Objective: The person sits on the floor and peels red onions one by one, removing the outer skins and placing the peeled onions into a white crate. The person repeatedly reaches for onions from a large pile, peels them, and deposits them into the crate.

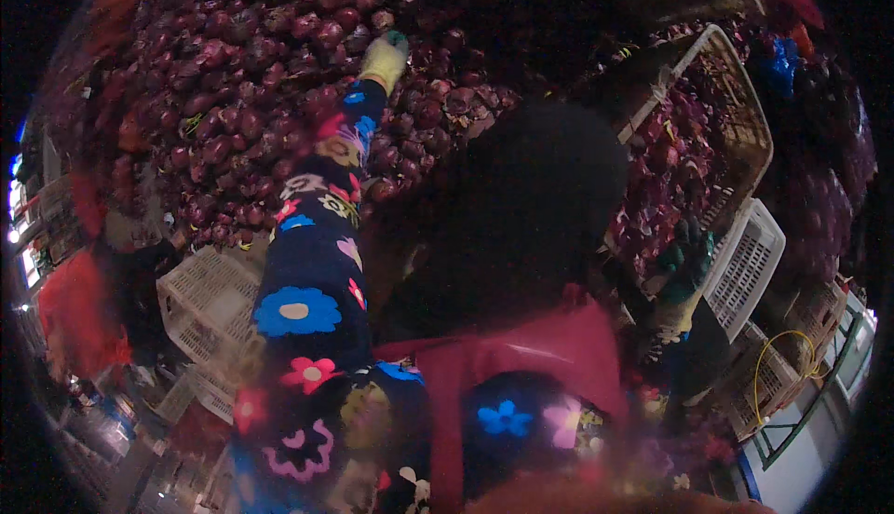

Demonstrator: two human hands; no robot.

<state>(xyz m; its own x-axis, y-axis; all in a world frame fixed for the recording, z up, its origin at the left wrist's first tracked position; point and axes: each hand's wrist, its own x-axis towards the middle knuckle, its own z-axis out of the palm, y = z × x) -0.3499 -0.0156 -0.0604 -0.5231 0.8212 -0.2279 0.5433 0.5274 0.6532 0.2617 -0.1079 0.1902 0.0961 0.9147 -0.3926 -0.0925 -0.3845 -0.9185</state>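
Before me spreads a large heap of red onions (223,123), some with loose papery skins and green sprouts. My left hand (384,63), in a yellow glove with green-coated fingers, reaches out onto the heap. Its fingertips point away from me, so whether they hold an onion is hidden. To my right a tilted plastic crate (758,123) contains loose reddish-purple onion skins (670,158). My right hand (677,266), in a similar green and yellow glove, is at the crate's near end, over the skins. Shadow blurs its fingers, and no held thing can be made out.
Pale slatted crates stand at left (209,297) and right (751,262). A person in a red-orange garment (80,311) is at far left. A yellow cord loop (758,367) hangs by crates at lower right. Filled mesh sacks (814,214) appear at far right.
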